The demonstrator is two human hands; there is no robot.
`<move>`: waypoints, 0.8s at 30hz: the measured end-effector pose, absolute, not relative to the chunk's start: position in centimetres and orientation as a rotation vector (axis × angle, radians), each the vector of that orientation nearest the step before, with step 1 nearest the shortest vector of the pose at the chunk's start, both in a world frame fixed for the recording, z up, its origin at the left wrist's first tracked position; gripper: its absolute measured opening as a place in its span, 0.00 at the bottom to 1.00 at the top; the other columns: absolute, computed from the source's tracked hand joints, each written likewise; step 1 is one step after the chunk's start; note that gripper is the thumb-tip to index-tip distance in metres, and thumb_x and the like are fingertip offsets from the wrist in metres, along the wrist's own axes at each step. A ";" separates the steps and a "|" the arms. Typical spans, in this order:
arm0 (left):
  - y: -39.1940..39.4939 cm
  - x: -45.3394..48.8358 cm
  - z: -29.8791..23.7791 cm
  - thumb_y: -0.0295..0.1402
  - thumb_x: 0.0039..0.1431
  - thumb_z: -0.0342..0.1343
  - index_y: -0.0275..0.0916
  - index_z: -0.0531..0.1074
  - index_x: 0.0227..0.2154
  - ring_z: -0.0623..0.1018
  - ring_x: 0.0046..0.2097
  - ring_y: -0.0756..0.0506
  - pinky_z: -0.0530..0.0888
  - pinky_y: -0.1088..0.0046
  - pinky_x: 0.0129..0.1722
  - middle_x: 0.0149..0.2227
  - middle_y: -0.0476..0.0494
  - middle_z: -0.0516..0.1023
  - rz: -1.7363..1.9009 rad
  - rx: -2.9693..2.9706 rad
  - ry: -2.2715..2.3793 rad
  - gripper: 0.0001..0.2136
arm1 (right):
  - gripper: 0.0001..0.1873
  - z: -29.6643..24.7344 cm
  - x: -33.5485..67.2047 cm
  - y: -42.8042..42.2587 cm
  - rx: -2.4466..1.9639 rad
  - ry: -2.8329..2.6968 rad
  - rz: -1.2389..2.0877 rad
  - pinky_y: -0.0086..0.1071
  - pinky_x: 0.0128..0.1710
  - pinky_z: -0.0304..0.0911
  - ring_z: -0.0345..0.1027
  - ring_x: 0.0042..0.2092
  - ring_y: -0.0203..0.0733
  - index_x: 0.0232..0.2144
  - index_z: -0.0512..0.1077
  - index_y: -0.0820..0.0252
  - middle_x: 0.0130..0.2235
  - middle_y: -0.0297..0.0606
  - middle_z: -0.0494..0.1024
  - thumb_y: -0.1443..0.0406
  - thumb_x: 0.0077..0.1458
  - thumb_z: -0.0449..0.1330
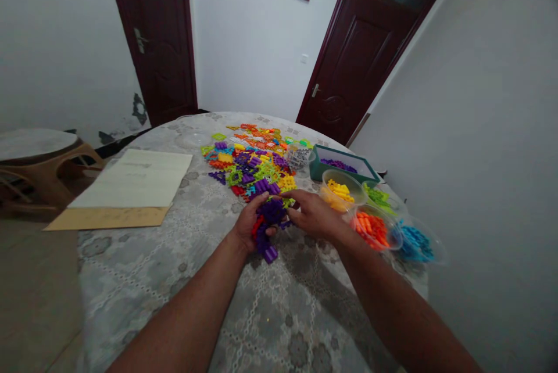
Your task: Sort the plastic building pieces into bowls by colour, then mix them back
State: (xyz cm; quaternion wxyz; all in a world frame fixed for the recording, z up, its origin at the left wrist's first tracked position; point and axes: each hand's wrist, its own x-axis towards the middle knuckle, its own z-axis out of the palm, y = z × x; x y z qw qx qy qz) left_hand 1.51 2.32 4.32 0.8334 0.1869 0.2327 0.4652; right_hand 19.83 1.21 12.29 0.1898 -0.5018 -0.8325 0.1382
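My left hand (248, 225) is closed around a cluster of purple toothed building pieces (272, 210) joined together, with a red piece (258, 225) among them. A purple ribbed connector (270, 254) sticks out at its lower end. On the other side, my right hand (309, 213) comes close, its index finger stretched toward the cluster and its thumb apart. Whether those fingertips touch the cluster is hard to make out. Just beyond both hands lies a mixed heap of colourful building pieces (265, 171), with another purple ribbed connector (267, 186) at its near edge.
Along the right stand a green box (346, 157) of purple pieces and clear tubs of yellow pieces (340, 189), orange pieces (371, 229), blue pieces (416, 241) and grey pieces (299, 155). Paper sheets (131, 178) lie left on the patterned tablecloth (183, 280). A stool (47, 158) stands farther left.
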 end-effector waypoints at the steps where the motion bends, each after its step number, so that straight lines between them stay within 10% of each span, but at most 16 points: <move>1: 2.3 1.5 4.3 0.42 0.70 0.56 0.33 0.78 0.45 0.83 0.28 0.43 0.67 0.78 0.12 0.34 0.35 0.84 0.983 0.395 0.491 0.15 | 0.23 12.3 19.8 1.2 -1.415 -2.334 0.387 0.38 0.51 0.73 0.80 0.46 0.47 0.58 0.79 0.56 0.54 0.44 0.84 0.71 0.61 0.61; 24: 3.0 1.5 3.9 0.40 0.68 0.57 0.35 0.75 0.43 0.80 0.25 0.47 0.65 0.79 0.12 0.41 0.36 0.84 1.008 0.321 0.534 0.12 | 0.14 12.6 36.6 4.4 -1.943 -1.933 -0.537 0.39 0.47 0.68 0.76 0.45 0.51 0.43 0.80 0.62 0.44 0.51 0.81 0.64 0.67 0.55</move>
